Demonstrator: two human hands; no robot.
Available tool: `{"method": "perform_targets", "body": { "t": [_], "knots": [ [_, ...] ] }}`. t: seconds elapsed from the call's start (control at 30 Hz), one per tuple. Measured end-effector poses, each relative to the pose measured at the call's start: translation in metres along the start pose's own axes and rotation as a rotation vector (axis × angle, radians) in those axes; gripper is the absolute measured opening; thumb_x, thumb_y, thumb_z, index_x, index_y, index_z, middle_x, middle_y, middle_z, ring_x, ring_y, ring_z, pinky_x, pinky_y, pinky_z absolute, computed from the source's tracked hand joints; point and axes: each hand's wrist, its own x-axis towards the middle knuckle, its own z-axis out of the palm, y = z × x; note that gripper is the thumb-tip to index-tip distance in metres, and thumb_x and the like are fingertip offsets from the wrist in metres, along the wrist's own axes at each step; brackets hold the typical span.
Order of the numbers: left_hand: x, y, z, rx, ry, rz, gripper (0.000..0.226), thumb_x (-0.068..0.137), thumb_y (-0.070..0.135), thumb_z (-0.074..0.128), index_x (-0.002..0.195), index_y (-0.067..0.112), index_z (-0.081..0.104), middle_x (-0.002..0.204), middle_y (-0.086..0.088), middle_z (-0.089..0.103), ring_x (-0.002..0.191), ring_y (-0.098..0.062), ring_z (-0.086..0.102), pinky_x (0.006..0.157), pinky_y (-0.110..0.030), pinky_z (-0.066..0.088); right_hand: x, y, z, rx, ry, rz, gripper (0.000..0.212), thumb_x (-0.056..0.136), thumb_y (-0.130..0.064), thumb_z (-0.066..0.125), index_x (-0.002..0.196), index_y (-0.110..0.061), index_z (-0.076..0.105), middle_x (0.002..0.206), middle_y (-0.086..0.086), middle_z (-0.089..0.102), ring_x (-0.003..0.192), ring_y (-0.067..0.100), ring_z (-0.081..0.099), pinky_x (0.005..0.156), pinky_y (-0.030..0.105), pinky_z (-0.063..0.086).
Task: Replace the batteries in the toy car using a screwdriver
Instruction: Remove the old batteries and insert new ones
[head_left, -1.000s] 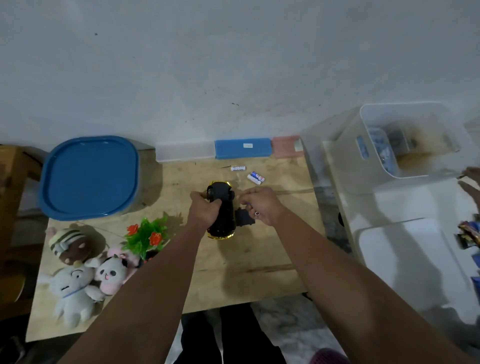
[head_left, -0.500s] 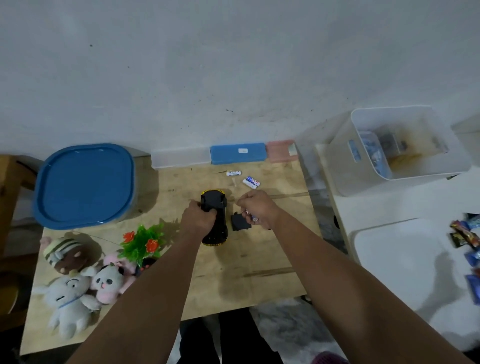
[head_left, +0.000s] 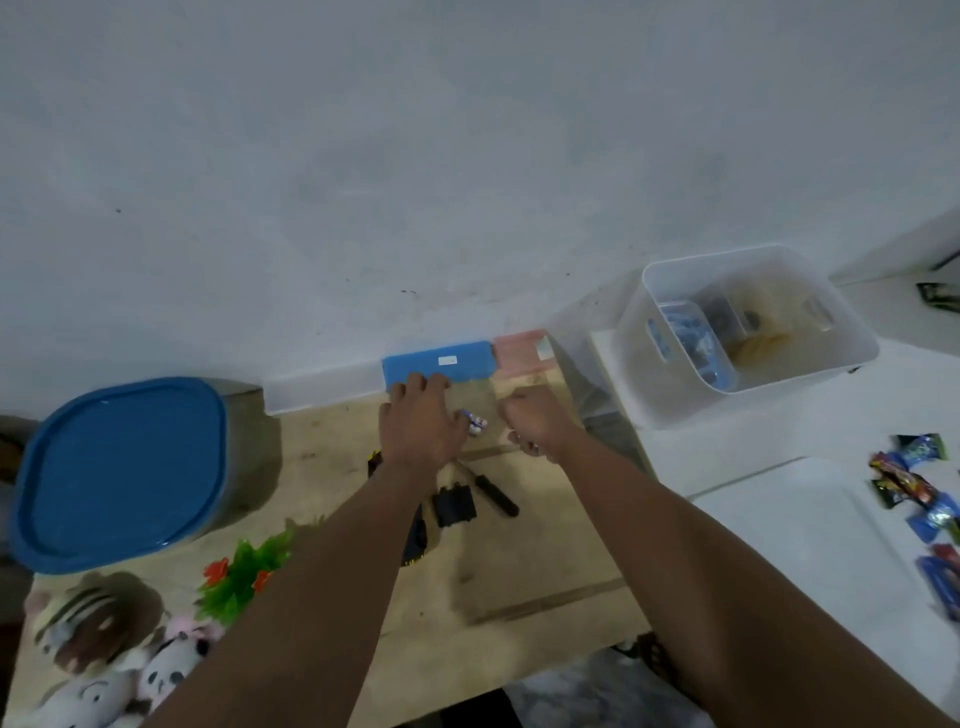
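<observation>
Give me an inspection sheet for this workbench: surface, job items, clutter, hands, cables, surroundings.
Surface: wooden table, worn, bare in the middle.
Job's things: toy car mostly hidden under the left forearm; black battery cover lying loose beside it; screwdriver lying on the table; batteries near the far edge.
Clutter: stuffed toys, fake plant, blue-lidded tub, blue case and pink case against the wall.
Hands: left hand reaching over the batteries; right hand closed, contents unclear.
Cables: nothing seen.
Surroundings: white bin and candy wrappers on the white counter to the right.
</observation>
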Motion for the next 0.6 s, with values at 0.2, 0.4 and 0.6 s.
{"method": "perform_targets", "body": {
  "t": [0.2, 0.4, 0.6],
  "knots": [
    [0.075, 0.051, 0.027, 0.139, -0.054, 0.203, 0.052, 0.093, 0.034, 0.062, 0.142, 0.019, 0.054, 0.135, -0.007, 0.055, 0.127, -0.032, 0.050, 0.100, -0.047, 0.045, 0.063, -0.006, -0.046, -0.522, 0.187, -0.421, 0.017, 0.097, -0.013, 0.057, 0.095, -0.015, 0.073, 0.091, 0.002, 0.071, 0.083, 0.022, 0.065, 0.068, 0.019, 0.035],
    [0.117, 0.068, 0.067, 0.326, -0.068, 0.293, 0.044, 0.095, 0.033, 0.056, 0.135, 0.015, 0.057, 0.130, -0.010, 0.058, 0.121, -0.033, 0.055, 0.101, -0.049, 0.040, 0.115, 0.004, -0.063, -0.921, 0.215, -0.494, 0.032, 0.099, -0.032, 0.055, 0.130, -0.026, 0.061, 0.120, 0.004, 0.068, 0.106, 0.027, 0.066, 0.082, 0.032, 0.047],
    [0.137, 0.061, 0.079, 0.415, -0.002, 0.310, 0.042, 0.093, 0.036, 0.060, 0.129, 0.015, 0.061, 0.124, -0.009, 0.062, 0.115, -0.030, 0.058, 0.096, -0.046, 0.038, 0.133, 0.005, -0.065, -1.143, 0.263, -0.614, 0.032, 0.097, -0.039, 0.057, 0.125, -0.024, 0.061, 0.111, 0.004, 0.071, 0.096, 0.025, 0.069, 0.068, 0.028, 0.036]
  ]
}}
